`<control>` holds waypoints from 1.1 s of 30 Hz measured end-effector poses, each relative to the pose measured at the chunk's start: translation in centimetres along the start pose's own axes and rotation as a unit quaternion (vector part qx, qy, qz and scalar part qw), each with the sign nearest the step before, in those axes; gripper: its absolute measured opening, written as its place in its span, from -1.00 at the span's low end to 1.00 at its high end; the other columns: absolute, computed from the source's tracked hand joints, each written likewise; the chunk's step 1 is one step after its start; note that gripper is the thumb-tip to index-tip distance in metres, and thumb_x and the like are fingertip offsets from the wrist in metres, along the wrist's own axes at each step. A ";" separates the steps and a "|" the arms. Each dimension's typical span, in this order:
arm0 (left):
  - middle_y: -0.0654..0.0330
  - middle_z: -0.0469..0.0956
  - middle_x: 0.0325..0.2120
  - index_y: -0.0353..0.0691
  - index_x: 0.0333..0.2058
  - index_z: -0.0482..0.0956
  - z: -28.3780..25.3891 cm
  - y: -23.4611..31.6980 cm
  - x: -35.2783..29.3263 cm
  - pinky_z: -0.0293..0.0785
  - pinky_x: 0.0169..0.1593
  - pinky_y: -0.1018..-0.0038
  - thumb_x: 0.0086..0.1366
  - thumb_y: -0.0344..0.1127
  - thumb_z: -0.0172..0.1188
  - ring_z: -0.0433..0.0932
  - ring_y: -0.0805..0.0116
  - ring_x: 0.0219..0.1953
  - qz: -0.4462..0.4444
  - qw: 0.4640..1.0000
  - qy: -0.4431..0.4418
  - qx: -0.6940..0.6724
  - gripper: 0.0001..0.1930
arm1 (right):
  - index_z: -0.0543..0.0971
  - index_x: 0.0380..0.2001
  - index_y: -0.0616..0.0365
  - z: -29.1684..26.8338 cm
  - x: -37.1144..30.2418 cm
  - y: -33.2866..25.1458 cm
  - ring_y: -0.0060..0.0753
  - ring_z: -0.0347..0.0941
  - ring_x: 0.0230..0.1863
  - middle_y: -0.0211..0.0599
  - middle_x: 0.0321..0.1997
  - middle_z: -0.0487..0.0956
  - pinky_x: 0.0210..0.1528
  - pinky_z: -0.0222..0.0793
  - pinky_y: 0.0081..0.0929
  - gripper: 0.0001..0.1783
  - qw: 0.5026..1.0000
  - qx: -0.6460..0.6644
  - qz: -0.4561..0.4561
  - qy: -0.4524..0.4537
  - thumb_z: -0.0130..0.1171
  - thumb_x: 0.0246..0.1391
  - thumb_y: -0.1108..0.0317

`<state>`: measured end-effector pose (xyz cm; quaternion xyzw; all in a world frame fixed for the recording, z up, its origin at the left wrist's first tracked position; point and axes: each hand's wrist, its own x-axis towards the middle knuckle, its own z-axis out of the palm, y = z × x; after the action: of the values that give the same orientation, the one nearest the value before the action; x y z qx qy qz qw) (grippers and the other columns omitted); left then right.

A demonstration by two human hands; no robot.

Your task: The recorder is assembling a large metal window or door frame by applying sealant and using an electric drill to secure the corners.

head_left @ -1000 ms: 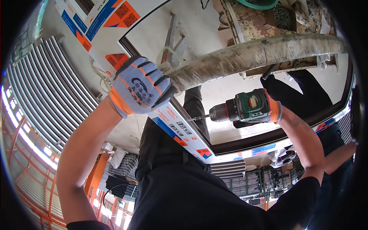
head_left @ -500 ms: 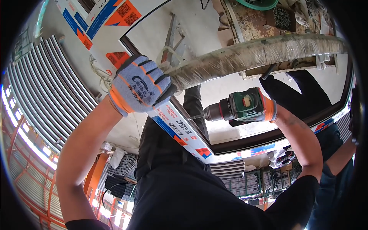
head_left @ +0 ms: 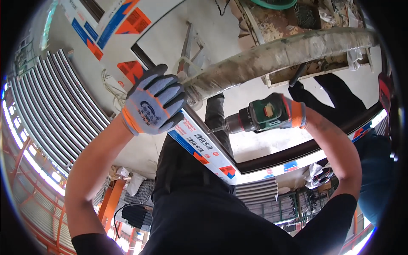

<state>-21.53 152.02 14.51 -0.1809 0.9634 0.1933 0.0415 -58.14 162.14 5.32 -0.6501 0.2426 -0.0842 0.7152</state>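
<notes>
My left hand [head_left: 151, 102], in a grey glove with orange lines and dark fingertips, lies across the left side of a dark metal frame [head_left: 276, 160]. Its fingers are apart and slightly bent over the profile; their undersides are hidden. In my right hand [head_left: 296, 114], also gloved, is a green and black cordless drill [head_left: 268, 112]. The drill points left, its bit [head_left: 216, 129] at the inner face of that same frame side. Printed white, blue and orange protective film [head_left: 204, 146] covers the outer face of this side.
A long bar wrapped in clear plastic [head_left: 280, 57] crosses the frame. Beyond it stands a worn workbench [head_left: 272, 17] with a box of screws [head_left: 307, 17] and a green basin [head_left: 278, 5]. Stacked metal profiles [head_left: 59, 106] lie at left. Another person [head_left: 376, 170] stands at right.
My left hand's fingers have spread and loosened on the frame. The drill has shifted slightly left, with its bit still at the frame. A red and black object has appeared at the far right.
</notes>
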 end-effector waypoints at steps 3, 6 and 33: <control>0.19 0.57 -0.25 -0.09 -0.32 0.62 0.3 0.1 -0.4 0.34 0.22 0.06 -0.06 -0.01 0.21 0.54 0.15 -0.08 -0.002 1.000 0.013 -0.010 -0.64 | 0.59 -0.06 0.03 1.4 -1.3 2.6 -0.39 0.60 -0.13 -0.40 -0.10 0.65 -0.05 0.50 -0.45 -0.57 0.999 0.012 0.035 0.023 0.38 -0.08 0.39; 0.18 0.57 -0.31 -0.10 -0.43 0.62 0.3 0.2 -1.1 0.39 0.18 0.04 -0.11 -0.02 0.23 0.55 0.14 -0.12 -0.018 1.000 0.010 -0.010 -0.68 | 0.60 -0.07 0.01 -0.1 1.3 0.0 -0.37 0.60 -0.13 -0.38 -0.12 0.66 -0.03 0.51 -0.43 -0.59 0.995 0.081 0.053 -0.001 0.37 -0.08 0.41; 0.20 0.56 -0.39 -0.11 -0.50 0.58 1.6 0.1 -0.7 0.44 0.11 0.04 -0.22 -0.01 0.20 0.56 0.14 -0.24 0.000 0.995 0.097 -0.036 -0.67 | 0.60 -0.23 0.03 -0.6 5.2 -2.3 -0.20 0.56 -0.15 -0.28 -0.17 0.61 -0.01 0.50 -0.28 -0.62 0.983 -0.152 -0.100 -0.018 0.35 -0.22 0.24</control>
<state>-20.85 152.96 13.21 -0.2004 0.9552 0.2097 -0.0591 -53.48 158.98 6.31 -0.7734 0.1734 -0.1059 0.6005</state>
